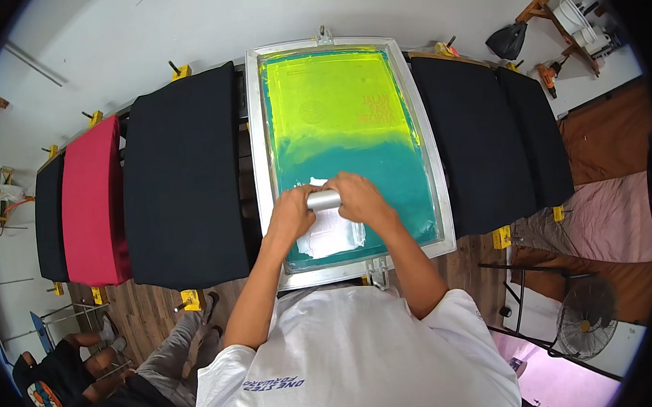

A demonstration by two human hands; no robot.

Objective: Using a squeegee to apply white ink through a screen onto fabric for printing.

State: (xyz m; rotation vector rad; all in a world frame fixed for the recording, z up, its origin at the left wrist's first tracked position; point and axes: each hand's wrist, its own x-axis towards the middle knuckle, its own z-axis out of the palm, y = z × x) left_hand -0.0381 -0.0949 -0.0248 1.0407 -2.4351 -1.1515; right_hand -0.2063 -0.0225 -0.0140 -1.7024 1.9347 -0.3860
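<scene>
A silkscreen [260, 133] in a silvery metal frame lies in front of me, its mesh bright yellow-green in the far part and teal in the near part. Across the near half, both of my hands grip a squeegee [323, 199] with a rounded silver handle. My left hand [291, 211] is wrapped round its left end and my right hand [360, 197] round its right end. White ink [334, 234] is smeared on the mesh just below the handle. The squeegee's blade is hidden under my hands. Faint lettering and a round mark show in the yellow-green area.
Black shirt-covered boards [182, 175] stand left and right [471, 142], with a red one [92, 203] farther left. Yellow clamps [191, 300] hold their ends. Two people sit at the lower left. A fan [585, 322] stands lower right; a drill [549, 78] hangs upper right.
</scene>
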